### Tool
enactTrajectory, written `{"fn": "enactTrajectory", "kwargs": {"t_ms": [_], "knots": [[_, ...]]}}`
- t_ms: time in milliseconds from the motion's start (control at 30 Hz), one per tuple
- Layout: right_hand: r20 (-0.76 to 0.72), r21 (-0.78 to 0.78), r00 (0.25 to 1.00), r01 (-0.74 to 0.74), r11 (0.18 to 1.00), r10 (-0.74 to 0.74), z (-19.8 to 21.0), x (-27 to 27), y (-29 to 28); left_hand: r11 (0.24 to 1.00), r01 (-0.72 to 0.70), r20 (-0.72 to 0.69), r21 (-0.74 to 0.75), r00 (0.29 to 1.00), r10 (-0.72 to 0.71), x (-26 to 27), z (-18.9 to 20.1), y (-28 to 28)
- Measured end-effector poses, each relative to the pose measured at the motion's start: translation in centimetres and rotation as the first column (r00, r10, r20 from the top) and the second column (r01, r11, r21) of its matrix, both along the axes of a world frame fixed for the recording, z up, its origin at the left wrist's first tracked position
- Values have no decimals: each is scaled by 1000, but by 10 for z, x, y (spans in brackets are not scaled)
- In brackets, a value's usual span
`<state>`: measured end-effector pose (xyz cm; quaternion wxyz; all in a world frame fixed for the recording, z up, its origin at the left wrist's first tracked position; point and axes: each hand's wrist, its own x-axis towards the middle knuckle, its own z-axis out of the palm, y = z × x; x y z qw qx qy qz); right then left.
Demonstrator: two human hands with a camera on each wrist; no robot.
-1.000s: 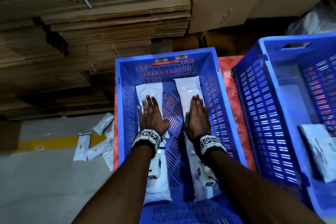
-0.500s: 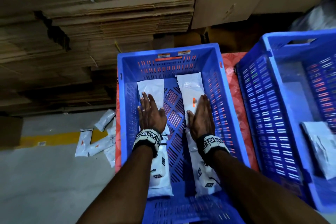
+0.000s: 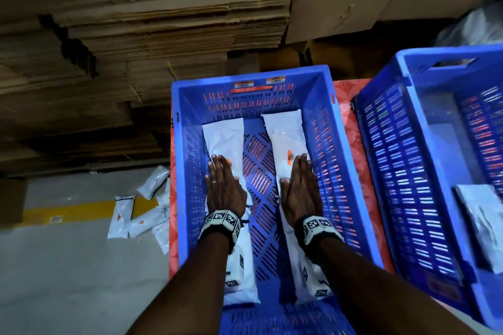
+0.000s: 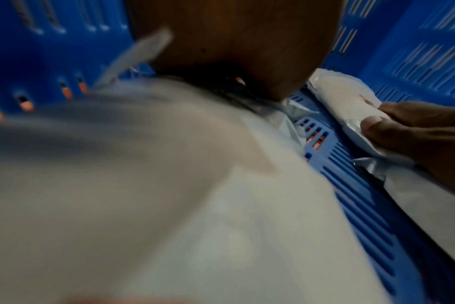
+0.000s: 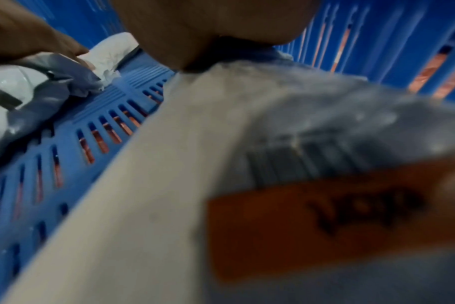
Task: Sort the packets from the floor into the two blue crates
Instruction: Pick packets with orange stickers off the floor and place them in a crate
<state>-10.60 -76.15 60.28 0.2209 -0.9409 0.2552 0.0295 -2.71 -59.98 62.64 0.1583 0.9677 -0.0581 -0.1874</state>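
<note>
Two rows of white packets lie lengthwise in the near blue crate (image 3: pixel 179 171). My left hand (image 3: pixel 221 182) rests flat, fingers straight, on the left row of packets (image 3: pixel 223 136). My right hand (image 3: pixel 300 185) lies flat on the right row of packets (image 3: pixel 285 130), beside an orange label. In the left wrist view the palm (image 4: pixel 234 51) presses a blurred white packet (image 4: pixel 169 205); the right wrist view shows a white packet (image 5: pixel 169 185) with an orange label under the palm. A second blue crate (image 3: pixel 408 144) at the right holds a grey-white packet (image 3: pixel 481 220).
Several white packets (image 3: pixel 141 209) lie on the grey floor left of the crate, by a yellow line (image 3: pixel 81 209). Stacked flattened cardboard (image 3: pixel 136 35) rises behind. A red patterned surface (image 3: pixel 351 128) sits under the crates.
Both hands have slid back toward me along the two packet rows, baring more of the far packets. The view has shifted slightly.
</note>
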Motion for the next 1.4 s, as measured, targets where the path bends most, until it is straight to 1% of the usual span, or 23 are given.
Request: {"fn": "enactTrajectory", "kwargs": {"t_ms": [100, 167, 233, 367, 500, 633, 733, 833, 933, 1067, 1167, 1400], "knots": [[42, -31, 999, 16, 999, -15, 7, 2, 1, 1000, -17, 81, -11, 997, 17, -2, 8, -5], [82, -52, 997, -2, 999, 6, 16, 6, 2, 1000, 8, 164, -17, 986, -5, 0, 12, -9], [85, -60, 996, -32, 998, 37, 18, 10, 2, 999, 40, 199, 3, 979, -40, 2, 12, -12], [34, -56, 998, -41, 998, 43, 3, 9, 1, 998, 53, 180, 40, 982, -59, 2, -2, -9], [34, -46, 998, -53, 998, 55, -3, 8, 1, 996, 56, 139, 70, 988, -65, 3, -11, -8], [46, -47, 997, -53, 997, 55, -5, 6, 2, 995, 65, 108, 81, 991, -74, 5, -11, -8], [46, -13, 998, -37, 999, 38, -6, 7, 2, 996, 61, 102, 71, 993, -68, 2, -4, -6], [54, -33, 998, -29, 999, 31, 8, 5, 1, 997, 55, 136, 49, 989, -62, -9, 14, -4], [26, -60, 999, -30, 998, 32, 17, -5, 5, 999, 25, 119, 46, 992, -30, -28, 20, -2], [-35, -42, 999, -18, 999, 16, 18, -20, 13, 999, -32, 64, 35, 997, 30, -43, 14, -2], [-65, -31, 998, -5, 999, 3, 11, -26, 13, 999, -24, 67, 31, 998, 22, -45, 2, -2], [-73, -32, 997, -28, 999, 26, 4, -30, 11, 998, -4, 52, 58, 999, 1, -43, 1, 0]]}}
